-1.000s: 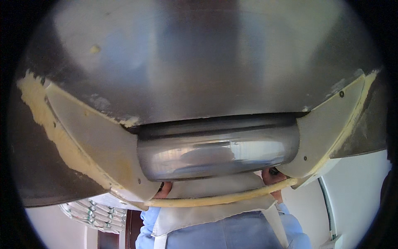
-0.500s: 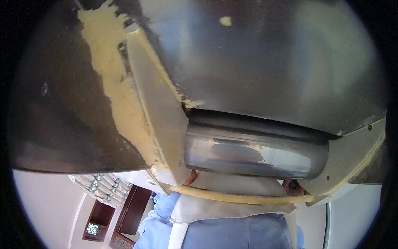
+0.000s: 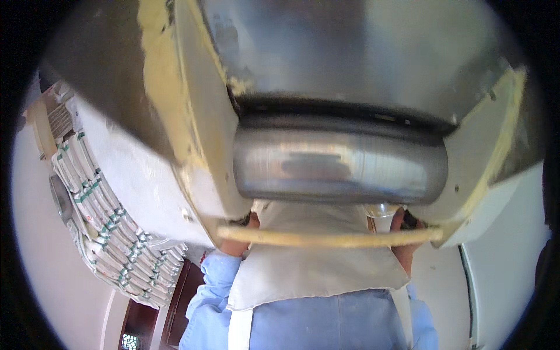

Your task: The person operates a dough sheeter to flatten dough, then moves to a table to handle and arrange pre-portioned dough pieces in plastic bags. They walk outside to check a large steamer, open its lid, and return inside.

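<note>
A shiny metal roller (image 3: pixel 338 166) lies crosswise between two pale side plates below a dark metal tray (image 3: pixel 326 52) of a machine. Pale yellow, flour-like residue (image 3: pixel 163 76) cakes the left side plate. My left hand (image 3: pixel 236 245) is at the lower end of that plate, its fingers closed around a dark knob (image 3: pixel 239 220) and partly hidden. Below the right plate, my right hand (image 3: pixel 402 239) grips another dark knob (image 3: pixel 410 220) between finger and thumb. In front of both hands runs a pale yellow bar (image 3: pixel 326 238).
Whitish cloth (image 3: pixel 309 271) hangs beneath the bar over my blue clothes. Several stacked white sacks with green bands (image 3: pixel 111 227) stand at the left. A dark wooden door frame (image 3: pixel 181 297) shows at the lower left, and a white wall (image 3: pixel 507 239) at the right.
The view has shifted, so the roller and tray sit higher in the picture. More of both hands and the stacked sacks now shows. The roller looks more blurred.
</note>
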Demonstrator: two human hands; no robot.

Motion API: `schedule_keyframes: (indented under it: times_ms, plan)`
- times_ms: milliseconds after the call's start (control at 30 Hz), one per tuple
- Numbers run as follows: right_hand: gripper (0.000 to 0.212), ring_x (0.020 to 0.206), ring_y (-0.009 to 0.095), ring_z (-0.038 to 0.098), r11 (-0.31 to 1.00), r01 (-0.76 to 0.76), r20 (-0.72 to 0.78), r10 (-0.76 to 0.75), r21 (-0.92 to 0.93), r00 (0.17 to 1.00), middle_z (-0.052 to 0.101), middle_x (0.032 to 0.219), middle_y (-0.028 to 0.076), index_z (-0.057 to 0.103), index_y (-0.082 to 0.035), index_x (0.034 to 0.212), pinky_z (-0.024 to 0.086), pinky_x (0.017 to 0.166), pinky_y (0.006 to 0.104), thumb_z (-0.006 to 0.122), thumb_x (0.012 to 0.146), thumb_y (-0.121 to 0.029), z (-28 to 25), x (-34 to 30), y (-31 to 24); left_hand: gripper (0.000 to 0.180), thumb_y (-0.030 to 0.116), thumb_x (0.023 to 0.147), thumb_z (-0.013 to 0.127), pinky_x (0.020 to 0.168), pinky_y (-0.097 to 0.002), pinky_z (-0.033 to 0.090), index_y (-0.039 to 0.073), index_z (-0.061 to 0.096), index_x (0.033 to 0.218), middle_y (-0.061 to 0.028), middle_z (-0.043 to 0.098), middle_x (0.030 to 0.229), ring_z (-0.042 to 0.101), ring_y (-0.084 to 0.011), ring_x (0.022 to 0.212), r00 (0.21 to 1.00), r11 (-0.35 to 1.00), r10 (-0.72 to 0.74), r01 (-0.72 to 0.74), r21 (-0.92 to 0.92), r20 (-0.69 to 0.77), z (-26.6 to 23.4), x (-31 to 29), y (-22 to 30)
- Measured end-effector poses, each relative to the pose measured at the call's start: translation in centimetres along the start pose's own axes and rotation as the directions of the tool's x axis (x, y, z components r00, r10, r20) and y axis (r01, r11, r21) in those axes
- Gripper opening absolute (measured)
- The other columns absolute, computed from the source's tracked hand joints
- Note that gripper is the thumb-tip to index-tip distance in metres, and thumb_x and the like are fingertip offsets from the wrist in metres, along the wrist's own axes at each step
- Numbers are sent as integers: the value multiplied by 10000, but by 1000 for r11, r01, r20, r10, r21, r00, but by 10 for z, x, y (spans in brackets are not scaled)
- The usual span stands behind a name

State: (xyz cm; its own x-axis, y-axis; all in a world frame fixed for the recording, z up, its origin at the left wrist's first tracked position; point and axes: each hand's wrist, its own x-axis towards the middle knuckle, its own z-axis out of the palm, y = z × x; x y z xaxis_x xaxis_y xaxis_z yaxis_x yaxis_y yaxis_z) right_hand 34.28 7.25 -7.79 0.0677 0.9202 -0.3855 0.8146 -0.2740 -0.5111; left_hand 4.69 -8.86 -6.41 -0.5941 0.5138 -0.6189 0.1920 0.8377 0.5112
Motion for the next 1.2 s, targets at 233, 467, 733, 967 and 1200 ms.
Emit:
schedule_keyframes:
  times_ms: [233,467,733,967,1200]
  plan:
    - [274,625,275,611,938,313,-51,-323,-147,945,610,721,135,576,14,844,480,583,338,684,661,-159,-8,17,0,280,105,582,701,573,-245,448,-26,569,791,-56,581,674,524,-91,622,949,961,214,-247,-126,-233,5,11,6]
    - [293,687,369,579,894,374,-102,-407,-247,908,587,737,208,551,31,812,469,602,405,646,674,-209,-10,19,-8,343,200,590,694,579,-293,477,-49,571,792,-133,614,661,608,-198,598,916,957,258,-285,-45,-306,5,15,13]
    - [334,691,392,576,887,427,-67,-443,-176,894,591,733,231,549,34,794,470,607,419,645,685,-266,-6,25,7,446,277,601,725,628,-299,489,-65,577,845,-145,628,748,604,-191,667,894,943,309,-333,-18,-325,14,18,-7]
    - [415,793,418,549,866,462,-14,-473,-188,881,573,822,264,543,69,871,443,702,448,644,695,-293,-10,27,9,467,275,549,738,631,-311,476,-45,561,839,-149,595,726,583,-205,670,885,936,305,-347,-63,-352,12,20,-5]
    - [426,814,423,535,842,512,1,-519,-169,854,554,864,276,513,80,896,437,709,456,653,666,-250,-11,31,14,524,351,545,721,630,-315,469,-43,574,857,-143,600,712,584,-216,659,879,944,300,-330,-19,-370,9,12,6]
